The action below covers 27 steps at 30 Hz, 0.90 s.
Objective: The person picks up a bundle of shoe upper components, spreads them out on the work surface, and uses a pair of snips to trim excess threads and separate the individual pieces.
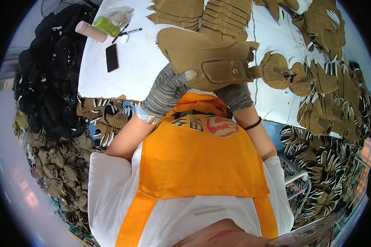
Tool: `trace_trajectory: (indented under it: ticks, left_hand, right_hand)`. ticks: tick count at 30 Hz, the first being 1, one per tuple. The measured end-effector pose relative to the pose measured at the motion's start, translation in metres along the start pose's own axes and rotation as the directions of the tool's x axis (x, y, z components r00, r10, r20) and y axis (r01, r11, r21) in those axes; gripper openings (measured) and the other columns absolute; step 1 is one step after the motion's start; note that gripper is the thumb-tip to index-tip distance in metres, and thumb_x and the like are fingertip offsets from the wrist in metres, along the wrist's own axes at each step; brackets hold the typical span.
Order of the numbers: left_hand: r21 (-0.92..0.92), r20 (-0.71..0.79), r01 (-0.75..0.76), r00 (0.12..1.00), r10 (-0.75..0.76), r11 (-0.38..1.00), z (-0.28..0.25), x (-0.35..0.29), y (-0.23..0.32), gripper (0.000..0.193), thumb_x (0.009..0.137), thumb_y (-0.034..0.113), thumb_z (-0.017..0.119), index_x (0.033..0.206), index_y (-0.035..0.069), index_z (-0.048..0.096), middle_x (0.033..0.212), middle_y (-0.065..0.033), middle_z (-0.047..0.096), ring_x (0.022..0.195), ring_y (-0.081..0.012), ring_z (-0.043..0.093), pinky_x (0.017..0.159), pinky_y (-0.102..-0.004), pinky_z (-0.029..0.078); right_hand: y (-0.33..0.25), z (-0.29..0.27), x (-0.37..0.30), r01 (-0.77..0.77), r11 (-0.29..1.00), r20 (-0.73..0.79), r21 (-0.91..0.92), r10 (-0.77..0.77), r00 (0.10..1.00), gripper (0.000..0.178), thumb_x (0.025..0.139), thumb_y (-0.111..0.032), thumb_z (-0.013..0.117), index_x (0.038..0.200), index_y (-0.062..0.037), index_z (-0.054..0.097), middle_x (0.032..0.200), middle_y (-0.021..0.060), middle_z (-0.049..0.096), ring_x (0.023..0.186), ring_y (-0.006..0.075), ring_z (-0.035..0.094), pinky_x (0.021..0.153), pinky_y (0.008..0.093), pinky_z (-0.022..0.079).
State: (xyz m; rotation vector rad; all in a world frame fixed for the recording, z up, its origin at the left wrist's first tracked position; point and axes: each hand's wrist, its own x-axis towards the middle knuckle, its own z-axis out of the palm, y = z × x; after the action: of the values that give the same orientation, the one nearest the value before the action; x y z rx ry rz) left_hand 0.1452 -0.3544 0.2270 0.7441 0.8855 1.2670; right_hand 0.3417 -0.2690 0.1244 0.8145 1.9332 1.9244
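Note:
A brown suede boot upper (181, 47) is held up over the near edge of the white table (140, 86). It carries a stitched, darker panel with a small metal snap, and a short strap sticks out at its right end. My left hand (165, 92), in a grey knitted glove with a bare thumb tip, grips its lower left edge, thumb on top. From below, my right hand (237, 96), gloved the same way, reaches behind the piece; its fingers are mostly hidden there. Right beside the strap lies another brown upper (274, 70).
Flat brown pieces (224, 18) lie stacked at the far side. A phone (112, 57), a pink bottle (90, 31), a green container (106, 26) and a pen (130, 31) sit at left. Brown uppers (321, 111) heap at right; black pieces (49, 82) pile at far left.

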Motion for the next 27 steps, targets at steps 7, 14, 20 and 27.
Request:
trace_trajectory:
  ticks: [7, 14, 20, 27]
  left_hand:
    - [-0.25, 0.013, 0.039, 0.999, -0.037, 0.968, 0.003, 0.005, 0.012, 0.062, 0.089, 0.019, 0.063, 0.14, 0.0, 0.034, 0.136, -0.0139, 0.047, 0.126, -0.0261, 0.047, 0.107, -0.0391, 0.038]
    - [-0.317, -0.017, -0.002, 1.0, -0.004, 0.948, -0.004, 0.004, 0.016, 0.06, 0.089, 0.018, 0.062, 0.139, -0.001, 0.035, 0.135, -0.0156, 0.047, 0.124, -0.0269, 0.048, 0.106, -0.0382, 0.039]
    - [-0.251, -0.027, -0.111, 0.994, 0.107, 0.962, -0.019, 0.003, 0.024, 0.07, 0.082, 0.02, 0.069, 0.139, -0.001, 0.035, 0.134, -0.0152, 0.048, 0.124, -0.0273, 0.047, 0.106, -0.0395, 0.038]
    - [-0.223, 0.019, -0.137, 0.989, 0.144, 0.965, -0.037, -0.002, 0.03, 0.074, 0.082, 0.027, 0.071, 0.141, 0.0, 0.033, 0.135, -0.0145, 0.047, 0.125, -0.0282, 0.047, 0.107, -0.0412, 0.037]
  right_hand:
    - [-0.008, -0.004, 0.01, 0.082, -0.054, 0.098, -0.995, -0.454, 0.886, 0.043, 0.102, -0.034, 0.032, 0.138, -0.0102, 0.038, 0.139, 0.0107, 0.045, 0.125, 0.0262, 0.045, 0.108, 0.0433, 0.036]
    - [0.015, 0.001, 0.018, -0.069, -0.509, 0.402, -0.858, -0.75, 0.525, 0.041, 0.1, -0.034, 0.039, 0.131, -0.0083, 0.045, 0.128, 0.0109, 0.052, 0.114, 0.024, 0.051, 0.098, 0.0402, 0.041]
    - [0.083, 0.018, 0.01, 0.074, -0.959, 0.593, -0.273, -0.108, 0.798, 0.055, 0.092, -0.054, 0.051, 0.118, -0.005, 0.052, 0.094, 0.0061, 0.062, 0.083, 0.0155, 0.055, 0.076, 0.0294, 0.046]
    - [0.137, -0.032, 0.022, -0.079, -0.996, 0.54, -0.05, -0.093, 0.837, 0.028, 0.097, -0.019, 0.052, 0.121, -0.004, 0.047, 0.08, 0.0026, 0.056, 0.071, 0.0101, 0.05, 0.066, 0.0252, 0.045]
